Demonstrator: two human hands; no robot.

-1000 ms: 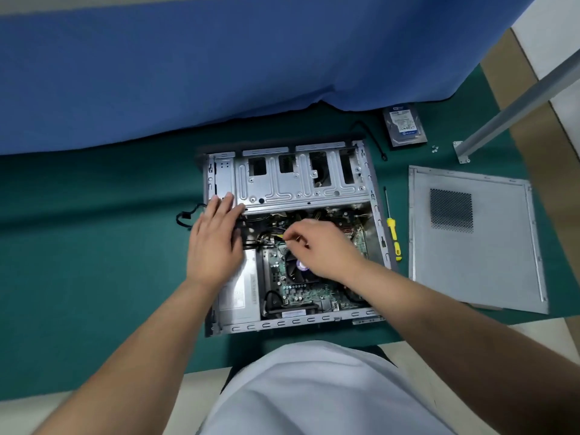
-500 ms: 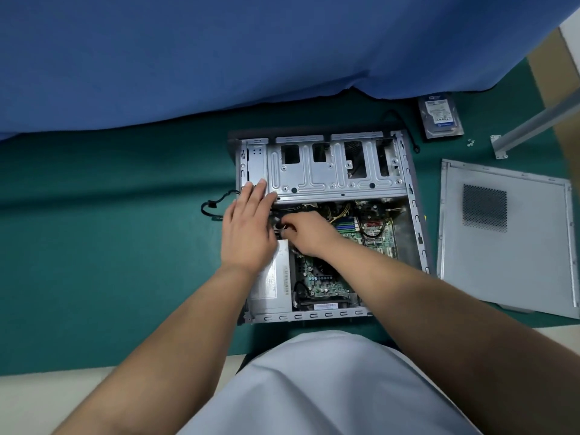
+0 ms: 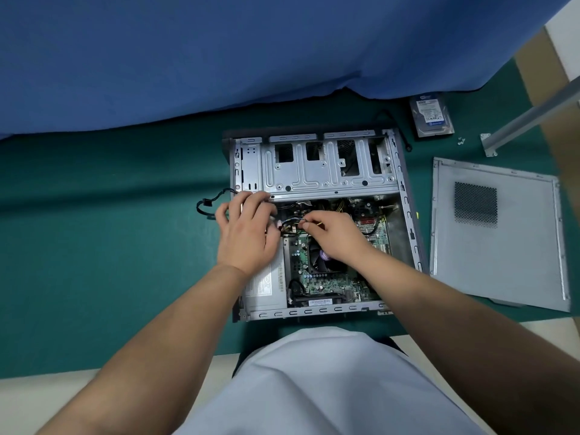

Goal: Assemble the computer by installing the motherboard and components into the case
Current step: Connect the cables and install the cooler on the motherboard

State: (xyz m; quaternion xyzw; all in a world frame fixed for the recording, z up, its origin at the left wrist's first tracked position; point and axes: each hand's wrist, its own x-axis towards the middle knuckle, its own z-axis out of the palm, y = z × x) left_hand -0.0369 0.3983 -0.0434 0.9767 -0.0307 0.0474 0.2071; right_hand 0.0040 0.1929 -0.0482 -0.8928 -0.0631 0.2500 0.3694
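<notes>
- A dark green mat (image 3: 94, 233) covers the bench from about 9 o'clock across to 3 o'clock, its surface smooth and matte.
- A blue cloth (image 3: 219, 51) fills the upper part of the view from 10 to 1 o'clock; its lower hem lies on the mat in a wavy line.
- A pale cream edge of the bench (image 3: 37, 387) shows at 7 o'clock, below the mat.
- At 2 o'clock, a grey metal bar (image 3: 533, 116) runs diagonally, ending in a small bracket foot on the mat.
- Beyond it, tan flooring (image 3: 539, 73) and a white strip (image 3: 565, 36) lie in the corner.
- Light is even and soft, with faint shadows.
</notes>
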